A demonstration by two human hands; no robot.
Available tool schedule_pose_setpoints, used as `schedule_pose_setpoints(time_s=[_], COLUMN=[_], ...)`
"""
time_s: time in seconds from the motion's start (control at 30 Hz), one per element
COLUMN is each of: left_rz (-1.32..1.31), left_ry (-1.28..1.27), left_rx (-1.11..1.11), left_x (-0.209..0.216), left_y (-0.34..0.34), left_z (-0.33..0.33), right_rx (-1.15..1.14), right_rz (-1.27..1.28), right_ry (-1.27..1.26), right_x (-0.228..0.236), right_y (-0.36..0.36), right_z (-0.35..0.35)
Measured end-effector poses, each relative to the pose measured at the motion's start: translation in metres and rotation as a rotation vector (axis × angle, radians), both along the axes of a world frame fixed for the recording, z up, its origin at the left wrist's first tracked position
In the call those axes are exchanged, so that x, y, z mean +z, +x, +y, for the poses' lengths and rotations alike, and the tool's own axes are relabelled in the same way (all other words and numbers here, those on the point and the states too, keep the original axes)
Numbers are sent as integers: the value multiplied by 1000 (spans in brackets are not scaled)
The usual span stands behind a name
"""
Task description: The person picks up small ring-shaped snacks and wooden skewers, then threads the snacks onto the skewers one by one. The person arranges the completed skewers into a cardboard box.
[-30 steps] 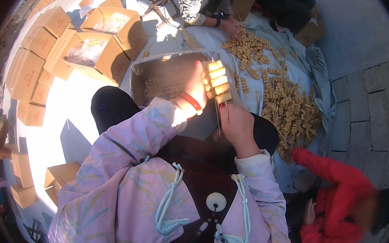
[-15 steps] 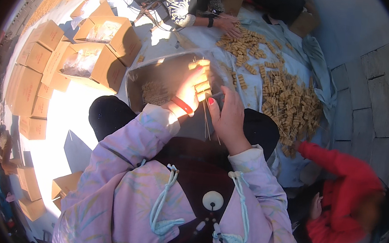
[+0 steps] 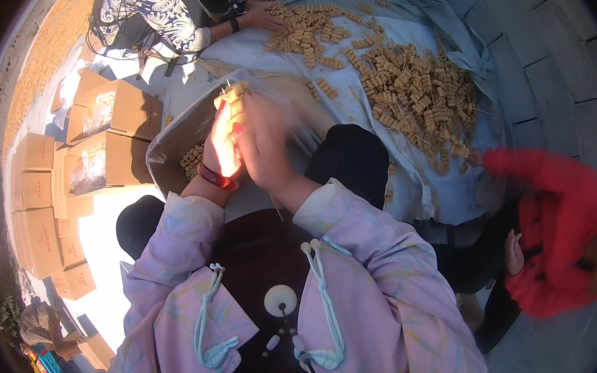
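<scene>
In front of my chest, my left hand (image 3: pixel 222 144) grips a small bundle of skewers (image 3: pixel 232 94) threaded with tan, ridged rolls. My right hand (image 3: pixel 265 144) presses against the bundle from the other side, its thumb beside my left fingers; its far edge is smeared by motion. Thin bare sticks come out below my hands. Both hands are over a plastic-lined carton (image 3: pixel 160 155) between my knees. More skewered rolls (image 3: pixel 192 160) lie inside it, partly hidden by my left wrist.
A large heap of skewers (image 3: pixel 423 90) lies on a white sheet (image 3: pixel 413 190) at the right. Across from me a person's hand (image 3: pixel 261 17) touches the heap; a person in a red sleeve (image 3: pixel 530 169) reaches in from the right. Cardboard boxes (image 3: pixel 110 161) stand stacked at the left.
My right hand has come up from the stick ends to the rolls, against my left hand. The view has turned, so the heap and boxes sit further left.
</scene>
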State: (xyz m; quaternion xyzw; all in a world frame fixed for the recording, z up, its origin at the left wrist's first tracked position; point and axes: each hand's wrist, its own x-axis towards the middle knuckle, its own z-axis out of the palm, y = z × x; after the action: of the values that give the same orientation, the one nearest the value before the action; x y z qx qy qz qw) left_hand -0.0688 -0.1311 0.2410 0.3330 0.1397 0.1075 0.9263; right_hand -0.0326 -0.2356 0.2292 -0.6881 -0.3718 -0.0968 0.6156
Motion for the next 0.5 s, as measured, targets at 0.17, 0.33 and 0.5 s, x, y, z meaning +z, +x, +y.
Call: schedule_pose_setpoints(time_s=[0.17,0.33,0.5], left_rz=[-75,68,78], left_ry=[-101,-74,-64], left_rx=[-99,93,200], left_x=[9,-1,-15], left_y=[3,3,3], left_z=[20,33,57], right_rx=[-1,-24,-9], right_rz=[16,63,103], right_ry=[24,-88,81], right_x=[10,26,48], right_y=[8,12,41], right_z=[11,18,-4])
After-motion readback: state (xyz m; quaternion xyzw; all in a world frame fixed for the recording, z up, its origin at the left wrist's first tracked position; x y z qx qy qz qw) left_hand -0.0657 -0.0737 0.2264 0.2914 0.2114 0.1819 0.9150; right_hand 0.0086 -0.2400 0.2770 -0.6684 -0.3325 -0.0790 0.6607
